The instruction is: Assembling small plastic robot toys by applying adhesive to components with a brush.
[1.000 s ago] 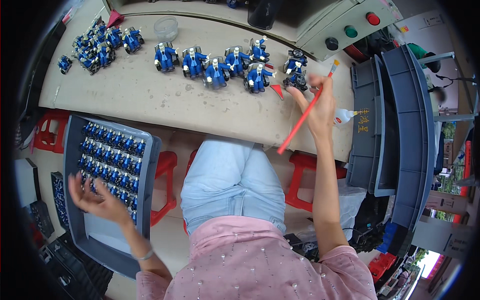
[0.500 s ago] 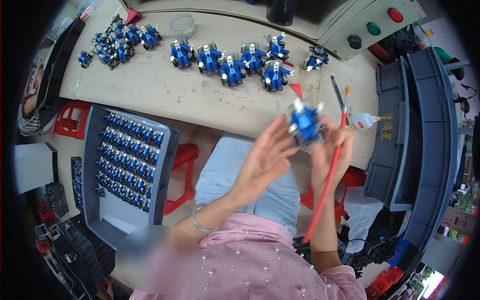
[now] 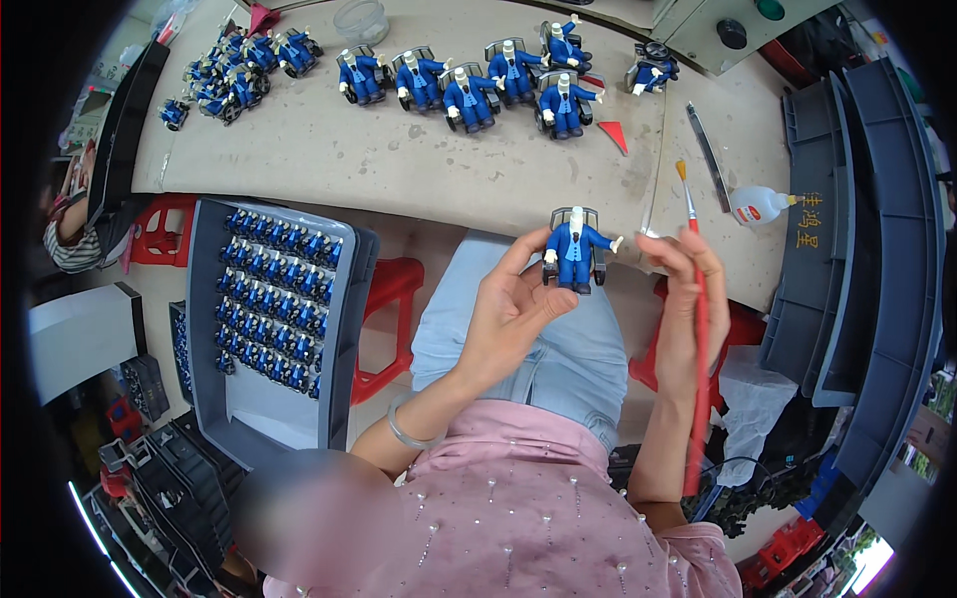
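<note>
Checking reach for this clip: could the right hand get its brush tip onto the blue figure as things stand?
Probably yes. The right hand holds the red brush just beside the blue figure, pinched in the left hand; nothing lies between them.

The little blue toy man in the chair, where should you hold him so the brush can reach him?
Hold the blue toy figure low, at the chair's base and back, from below and behind. The left hand pinches it there, so the front, white head and outstretched arms stay open to the red brush in the right hand.

Bare tabletop lies open before the hands; blue figures crowd its far edge.
</note>
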### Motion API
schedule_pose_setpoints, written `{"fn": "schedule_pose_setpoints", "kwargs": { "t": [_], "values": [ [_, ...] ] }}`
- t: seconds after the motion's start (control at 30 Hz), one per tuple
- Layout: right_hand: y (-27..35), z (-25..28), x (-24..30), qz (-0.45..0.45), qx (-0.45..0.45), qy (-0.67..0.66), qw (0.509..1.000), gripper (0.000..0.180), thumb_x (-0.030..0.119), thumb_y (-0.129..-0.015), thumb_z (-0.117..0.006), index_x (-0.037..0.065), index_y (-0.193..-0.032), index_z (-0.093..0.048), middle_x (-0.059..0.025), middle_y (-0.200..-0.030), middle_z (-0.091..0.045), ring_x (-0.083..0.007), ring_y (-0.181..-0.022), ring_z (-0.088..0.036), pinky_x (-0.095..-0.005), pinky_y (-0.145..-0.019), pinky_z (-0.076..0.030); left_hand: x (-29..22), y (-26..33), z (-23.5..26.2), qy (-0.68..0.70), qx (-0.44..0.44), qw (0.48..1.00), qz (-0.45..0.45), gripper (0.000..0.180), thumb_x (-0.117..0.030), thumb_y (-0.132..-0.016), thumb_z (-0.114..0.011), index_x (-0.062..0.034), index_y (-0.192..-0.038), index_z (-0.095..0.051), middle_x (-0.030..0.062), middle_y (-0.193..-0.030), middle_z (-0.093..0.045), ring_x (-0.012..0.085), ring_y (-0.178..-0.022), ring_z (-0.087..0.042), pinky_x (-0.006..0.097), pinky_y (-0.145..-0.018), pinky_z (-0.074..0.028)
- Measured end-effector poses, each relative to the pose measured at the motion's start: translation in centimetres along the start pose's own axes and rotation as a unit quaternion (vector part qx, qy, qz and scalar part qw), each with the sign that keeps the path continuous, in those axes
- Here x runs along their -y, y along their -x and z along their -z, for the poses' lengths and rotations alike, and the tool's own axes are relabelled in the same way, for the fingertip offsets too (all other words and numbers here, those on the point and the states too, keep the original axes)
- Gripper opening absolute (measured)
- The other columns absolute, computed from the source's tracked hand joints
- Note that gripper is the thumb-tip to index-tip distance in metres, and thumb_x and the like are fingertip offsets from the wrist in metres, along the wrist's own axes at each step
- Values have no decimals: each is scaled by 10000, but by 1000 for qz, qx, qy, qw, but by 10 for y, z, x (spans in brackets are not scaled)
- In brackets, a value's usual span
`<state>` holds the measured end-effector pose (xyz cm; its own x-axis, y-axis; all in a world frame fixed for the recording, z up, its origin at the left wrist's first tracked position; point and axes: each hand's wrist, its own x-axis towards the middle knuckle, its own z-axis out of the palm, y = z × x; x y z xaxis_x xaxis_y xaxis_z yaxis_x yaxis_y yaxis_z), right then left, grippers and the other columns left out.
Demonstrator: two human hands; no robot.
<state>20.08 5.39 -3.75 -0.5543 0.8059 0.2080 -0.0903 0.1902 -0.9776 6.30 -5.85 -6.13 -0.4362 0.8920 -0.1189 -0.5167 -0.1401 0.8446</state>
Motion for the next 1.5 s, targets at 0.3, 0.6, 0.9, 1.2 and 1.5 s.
{"fn": "schedule_pose_setpoints", "kwargs": {
  "t": [0.3, 0.6, 0.9, 1.2, 1.5],
  "values": [
    [7, 11, -1, 33, -79, 6, 996, 507, 394, -969, -480, -84, -1040, -633, -130, -815, -641, -165, -722, -595, -282, -690, -469, -5, 4, 2, -30, -18, 999, -17, 587, -110, -832, -720, 42, -1302, -404, 83, -1141, -557, 106, -1000, -546, 243, -861, -456],
    [3, -8, 9, -49, -82, 57, 994, 140, -20, -858, -617, -39, -991, -657, -108, -929, -660, -141, -844, -621, -242, -767, -485, -2, 6, 7, -20, -30, 999, 1, 567, -199, -833, -732, 60, -1250, -448, 82, -1080, -555, 125, -994, -567, 247, -830, -486],
    [3, -22, 4, -75, -49, 36, 995, 108, -43, -836, -645, -22, -941, -662, -88, -927, -662, -111, -842, -611, -217, -750, -474, -6, 8, 9, 73, 3, 995, 72, 553, -364, -909, -604, 72, -1219, -465, 130, -1083, -622, 212, -944, -644, 366, -846, -537],
    [5, -23, -1, -78, -43, 25, 996, 124, -52, -823, -655, -23, -944, -652, -93, -936, -674, -109, -847, -617, -234, -736, -491, -6, 5, 3, 1, -11, 998, 58, 602, -422, -855, -661, 54, -1169, -470, 132, -1009, -635, 205, -890, -652, 356, -822, -539],
    [6, -25, 1, -62, -42, 46, 996, 141, -70, -812, -665, -25, -944, -650, -88, -900, -680, -93, -795, -618, -202, -693, -478, -5, 7, 0, 1, -24, 999, 47, 510, -176, -803, -761, 38, -1167, -474, 69, -1022, -540, 122, -954, -583, 259, -861, -489]
  ]
}}
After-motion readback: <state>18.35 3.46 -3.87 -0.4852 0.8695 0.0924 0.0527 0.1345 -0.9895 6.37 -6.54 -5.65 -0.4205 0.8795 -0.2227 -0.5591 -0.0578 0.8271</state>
